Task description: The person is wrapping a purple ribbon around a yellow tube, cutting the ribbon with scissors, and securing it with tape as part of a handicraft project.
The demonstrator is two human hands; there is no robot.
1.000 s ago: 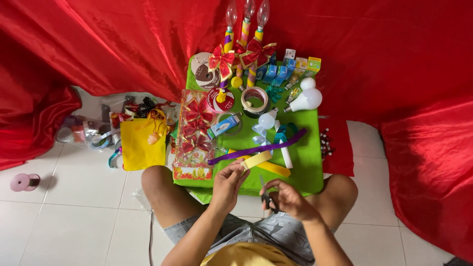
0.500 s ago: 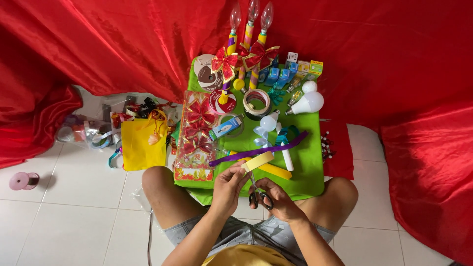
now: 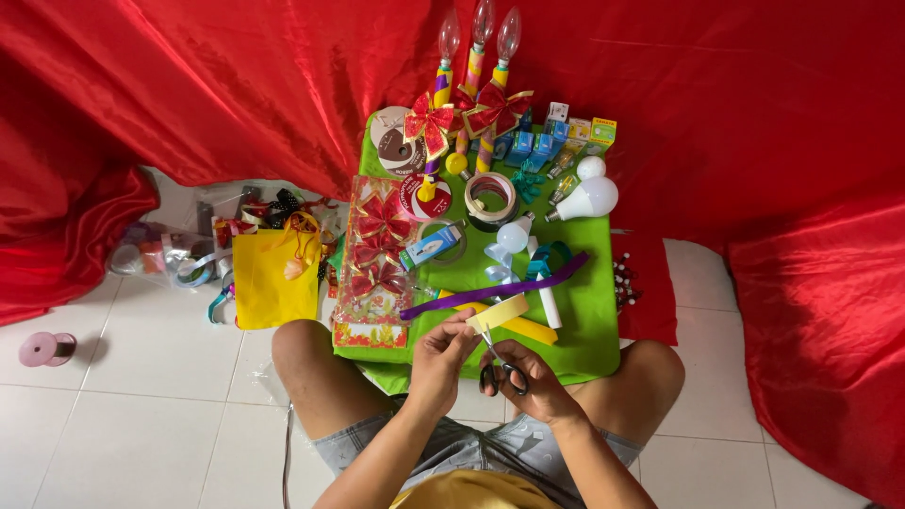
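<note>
I sit cross-legged on the floor at a low green table (image 3: pixel 584 344). My left hand (image 3: pixel 438 363) pinches the near end of a short pale yellow strip (image 3: pixel 500 311) held over the table's front edge. My right hand (image 3: pixel 528 382) grips black-handled scissors (image 3: pixel 500 368), whose blades point up at the strip's lower edge. A long purple ribbon (image 3: pixel 490 290) lies across the table just beyond the strip, and a yellow ribbon piece (image 3: pixel 523 327) lies under it.
The table holds red bows in a packet (image 3: pixel 377 254), a tape roll (image 3: pixel 490 196), white bulbs (image 3: pixel 589 200), small boxes (image 3: pixel 556 141) and three tall candle-shaped lamps (image 3: pixel 476 66). A yellow bag (image 3: pixel 273 273) and ribbon clutter lie left. A pink spool (image 3: pixel 42 349) sits far left. Red cloth surrounds all.
My right hand has brought the scissors up from my lap to the yellow strip. My left hand has stayed on the strip.
</note>
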